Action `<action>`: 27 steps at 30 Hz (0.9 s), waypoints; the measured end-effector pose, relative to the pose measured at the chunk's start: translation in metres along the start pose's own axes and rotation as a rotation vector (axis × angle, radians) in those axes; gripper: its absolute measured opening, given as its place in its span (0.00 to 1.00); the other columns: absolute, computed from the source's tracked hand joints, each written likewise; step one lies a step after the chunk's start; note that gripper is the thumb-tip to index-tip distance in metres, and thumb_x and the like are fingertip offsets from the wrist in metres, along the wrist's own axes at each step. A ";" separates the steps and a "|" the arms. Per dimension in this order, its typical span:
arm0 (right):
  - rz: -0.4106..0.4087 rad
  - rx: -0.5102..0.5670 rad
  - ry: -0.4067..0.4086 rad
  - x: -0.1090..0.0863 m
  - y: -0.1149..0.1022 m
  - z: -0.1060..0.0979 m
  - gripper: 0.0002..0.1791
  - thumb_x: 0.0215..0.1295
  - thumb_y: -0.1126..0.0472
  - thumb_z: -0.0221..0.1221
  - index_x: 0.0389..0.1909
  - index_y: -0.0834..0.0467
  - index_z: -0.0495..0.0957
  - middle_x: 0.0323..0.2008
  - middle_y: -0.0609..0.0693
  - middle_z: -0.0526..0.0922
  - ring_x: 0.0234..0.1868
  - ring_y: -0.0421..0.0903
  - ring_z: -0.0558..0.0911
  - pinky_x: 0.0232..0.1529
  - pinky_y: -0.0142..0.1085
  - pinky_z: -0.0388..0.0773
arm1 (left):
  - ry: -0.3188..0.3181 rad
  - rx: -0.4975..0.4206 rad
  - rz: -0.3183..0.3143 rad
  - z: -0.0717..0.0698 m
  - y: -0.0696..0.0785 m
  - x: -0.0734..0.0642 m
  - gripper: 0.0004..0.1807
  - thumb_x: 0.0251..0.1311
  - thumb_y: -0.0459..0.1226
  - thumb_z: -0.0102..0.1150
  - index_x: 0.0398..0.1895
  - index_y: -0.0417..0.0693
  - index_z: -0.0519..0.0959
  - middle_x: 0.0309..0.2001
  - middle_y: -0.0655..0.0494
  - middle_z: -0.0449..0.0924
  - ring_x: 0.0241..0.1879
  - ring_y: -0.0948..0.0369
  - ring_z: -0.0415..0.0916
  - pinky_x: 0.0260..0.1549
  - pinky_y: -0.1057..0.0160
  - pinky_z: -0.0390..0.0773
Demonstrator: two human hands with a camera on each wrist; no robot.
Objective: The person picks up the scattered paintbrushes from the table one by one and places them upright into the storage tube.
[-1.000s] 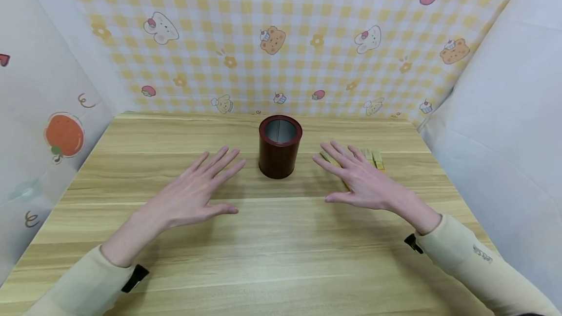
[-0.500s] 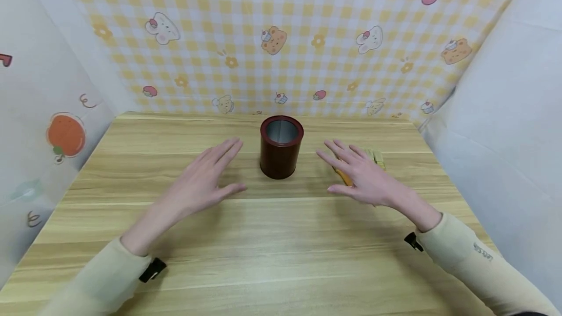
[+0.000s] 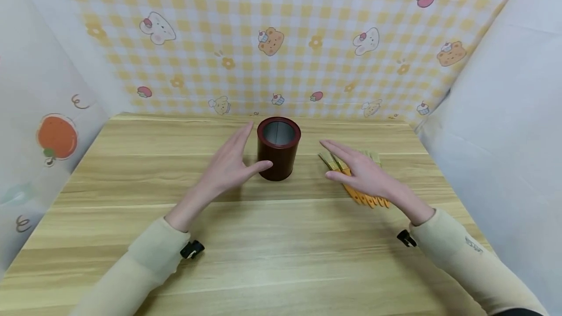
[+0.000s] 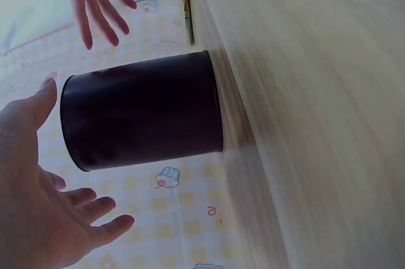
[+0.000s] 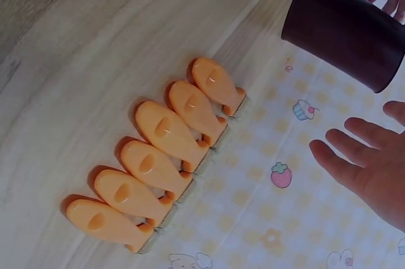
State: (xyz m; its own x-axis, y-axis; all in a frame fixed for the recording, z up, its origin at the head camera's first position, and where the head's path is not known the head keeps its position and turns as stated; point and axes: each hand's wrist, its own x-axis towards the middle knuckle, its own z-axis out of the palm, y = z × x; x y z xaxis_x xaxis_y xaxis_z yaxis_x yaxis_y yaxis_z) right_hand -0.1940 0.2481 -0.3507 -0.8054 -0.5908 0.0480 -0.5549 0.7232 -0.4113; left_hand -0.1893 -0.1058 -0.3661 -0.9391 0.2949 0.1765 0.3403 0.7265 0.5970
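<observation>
A dark red-brown can (image 3: 281, 161) stands upright on the table, its open top showing a grey metal inside. My left hand (image 3: 229, 166) is at the can's left side, thumb spread from the fingers; the thumb overlaps the can in the head view. In the left wrist view, a gap shows between that hand (image 4: 44, 212) and the can (image 4: 142, 111). Over several flat paintbrushes (image 3: 357, 195) hovers my right hand (image 3: 363, 172), fingers straight and holding nothing. Their orange handles (image 5: 166, 131) lie in a row, side by side, in the right wrist view.
The wood-grain table (image 3: 272, 257) reaches back to a yellow checked cloth (image 3: 246, 38) with cartoon prints. A white sheet (image 3: 505, 111) hangs at the right, and a printed white one (image 3: 39, 72) at the left.
My left hand has moved forward and right to the can's side, its fingers drawing together. The right hand has turned more edge-on, with its fingers closer together, and more of the paintbrushes shows.
</observation>
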 end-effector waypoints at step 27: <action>0.226 0.054 0.078 0.013 0.024 0.021 0.37 0.70 0.60 0.65 0.76 0.61 0.63 0.57 0.67 0.83 0.52 0.61 0.87 0.50 0.53 0.87 | 0.009 -0.388 -0.105 0.038 -0.003 0.038 0.68 0.47 0.55 0.81 0.84 0.57 0.42 0.82 0.48 0.52 0.80 0.46 0.54 0.75 0.36 0.62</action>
State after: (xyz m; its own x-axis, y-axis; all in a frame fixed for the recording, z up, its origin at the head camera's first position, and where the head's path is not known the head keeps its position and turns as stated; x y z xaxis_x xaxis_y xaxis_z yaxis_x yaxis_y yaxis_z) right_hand -0.2135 0.2501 -0.3788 -0.9228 -0.3848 0.0188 -0.3484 0.8126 -0.4672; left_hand -0.2243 -0.0726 -0.3908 -0.9689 0.2243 0.1045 0.2004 0.4634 0.8632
